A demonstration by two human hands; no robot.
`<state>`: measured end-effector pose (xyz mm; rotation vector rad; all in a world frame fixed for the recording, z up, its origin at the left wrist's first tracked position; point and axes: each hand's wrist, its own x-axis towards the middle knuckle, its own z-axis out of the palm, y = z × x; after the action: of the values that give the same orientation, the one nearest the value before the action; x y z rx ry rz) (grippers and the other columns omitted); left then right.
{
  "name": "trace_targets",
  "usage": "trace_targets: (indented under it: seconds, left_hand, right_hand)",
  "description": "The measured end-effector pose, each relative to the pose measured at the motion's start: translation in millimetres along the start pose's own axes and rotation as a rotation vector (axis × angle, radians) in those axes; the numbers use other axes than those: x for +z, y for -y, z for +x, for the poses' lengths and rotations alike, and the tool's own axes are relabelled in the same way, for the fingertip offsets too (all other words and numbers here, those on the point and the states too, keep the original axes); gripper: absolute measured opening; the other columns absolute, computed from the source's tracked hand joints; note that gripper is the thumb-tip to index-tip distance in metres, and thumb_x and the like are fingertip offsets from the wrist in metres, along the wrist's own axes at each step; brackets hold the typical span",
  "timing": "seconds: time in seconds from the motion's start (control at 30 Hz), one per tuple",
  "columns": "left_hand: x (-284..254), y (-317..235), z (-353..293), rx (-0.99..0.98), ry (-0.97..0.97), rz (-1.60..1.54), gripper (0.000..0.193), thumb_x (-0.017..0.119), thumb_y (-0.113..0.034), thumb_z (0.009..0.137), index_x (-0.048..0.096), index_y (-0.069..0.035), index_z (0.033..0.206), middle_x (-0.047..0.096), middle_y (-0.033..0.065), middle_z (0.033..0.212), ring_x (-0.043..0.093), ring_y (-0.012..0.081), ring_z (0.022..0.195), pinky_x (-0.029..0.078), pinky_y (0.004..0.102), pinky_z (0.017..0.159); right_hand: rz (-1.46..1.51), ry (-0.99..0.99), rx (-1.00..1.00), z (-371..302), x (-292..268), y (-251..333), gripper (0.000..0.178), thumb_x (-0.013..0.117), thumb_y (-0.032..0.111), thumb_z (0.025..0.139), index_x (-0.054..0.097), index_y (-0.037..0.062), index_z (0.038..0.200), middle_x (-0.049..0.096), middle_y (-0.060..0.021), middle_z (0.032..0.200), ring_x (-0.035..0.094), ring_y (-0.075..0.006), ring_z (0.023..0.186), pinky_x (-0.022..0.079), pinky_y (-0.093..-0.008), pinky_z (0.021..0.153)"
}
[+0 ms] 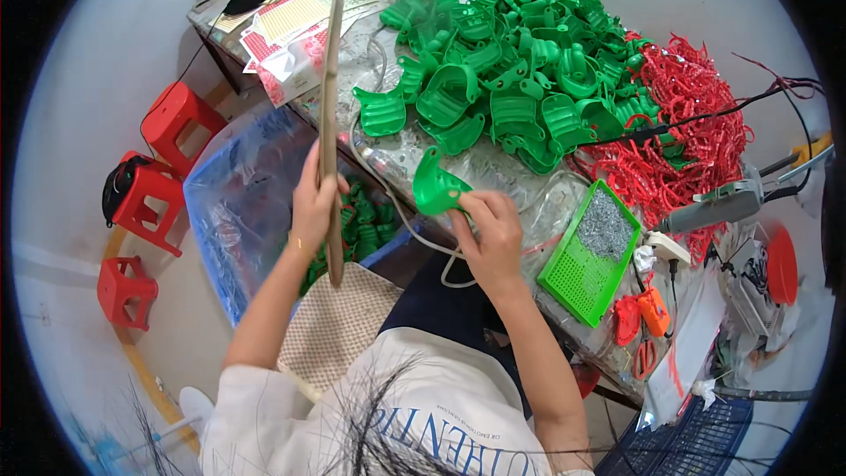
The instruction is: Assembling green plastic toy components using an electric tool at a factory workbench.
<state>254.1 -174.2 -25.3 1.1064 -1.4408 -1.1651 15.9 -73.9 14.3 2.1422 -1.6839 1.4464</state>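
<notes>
My right hand [489, 234] pinches a curved green plastic piece [432, 185] by its near right end, above the front edge of the table. My left hand [315, 203] is raised over the blue-lined bin [233, 159]. A long brown bar [330, 79] crosses in front of this hand and covers most of its fingers, so whether it holds anything is hidden. More green plastic pieces [359, 220] lie in the bin below it. A big heap of the same green pieces [515, 70] covers the table beyond my hands.
A tangle of red ribbon straps [696, 115] lies right of the heap. A green tray [568, 278] holds small grey metal parts [605, 225]. Near it are red scissors [646, 358] and a power strip [667, 248]. Printed sheets [300, 18] lie back left; red stools [181, 128] stand left.
</notes>
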Motion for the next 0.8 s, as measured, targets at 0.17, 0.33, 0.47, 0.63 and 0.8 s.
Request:
trace_targets:
  seconds: [0.17,0.33,0.47,0.63,0.8]
  left_hand:
    - [-1.8,12.2,124.4,0.016,0.057,0.331,0.056,0.045,-0.015,0.083,0.039,-0.008,0.138,0.061,0.0071,0.072,0.058,0.0154,0.066,0.048,0.0292,0.065]
    - [4.1,41.2,203.6,0.105,0.068,0.728,0.056,0.047,-0.016,0.081,0.043,-0.007,0.136,0.063,0.0075,0.073,0.060,0.0165,0.066,0.049,0.0297,0.066]
    - [-0.8,28.8,214.0,0.003,0.205,0.486,0.057,0.049,-0.016,0.082,0.041,-0.005,0.137,0.063,0.0062,0.072,0.059,0.0142,0.066,0.048,0.0265,0.064]
    - [2.8,52.2,203.3,-0.149,0.292,-0.022,0.056,0.051,-0.016,0.084,0.039,-0.003,0.137,0.061,0.0041,0.075,0.056,0.0113,0.064,0.046,0.0236,0.060]
    - [25.6,53.2,195.6,-0.102,0.294,-0.122,0.053,0.054,-0.020,0.082,0.045,-0.002,0.132,0.061,0.0066,0.089,0.059,0.0124,0.073,0.047,0.0231,0.066]
  right_hand:
    - [-0.038,0.021,0.019,-15.4,-58.1,24.1,0.024,0.070,0.000,0.070,0.065,0.0031,0.093,0.058,-0.0097,0.086,0.055,-0.0255,0.078,0.044,-0.0337,0.067]
    - [-0.112,0.019,0.149,-44.3,-96.0,36.6,0.023,0.072,-0.002,0.066,0.067,0.0033,0.088,0.058,-0.0078,0.084,0.054,-0.0243,0.076,0.044,-0.0335,0.067]
    - [-0.158,0.041,0.234,-68.0,-118.6,36.9,0.023,0.072,-0.001,0.067,0.066,0.0034,0.089,0.058,-0.0086,0.085,0.054,-0.0245,0.077,0.044,-0.0335,0.068]
    - [-0.146,0.019,0.387,-83.6,-124.8,28.3,0.022,0.068,-0.002,0.072,0.065,0.0033,0.094,0.057,-0.0089,0.089,0.055,-0.0235,0.084,0.043,-0.0316,0.075]
    - [-0.130,0.004,0.383,-77.2,-117.8,29.1,0.021,0.068,-0.002,0.074,0.065,0.0027,0.094,0.056,-0.0091,0.090,0.055,-0.0231,0.085,0.043,-0.0316,0.075]
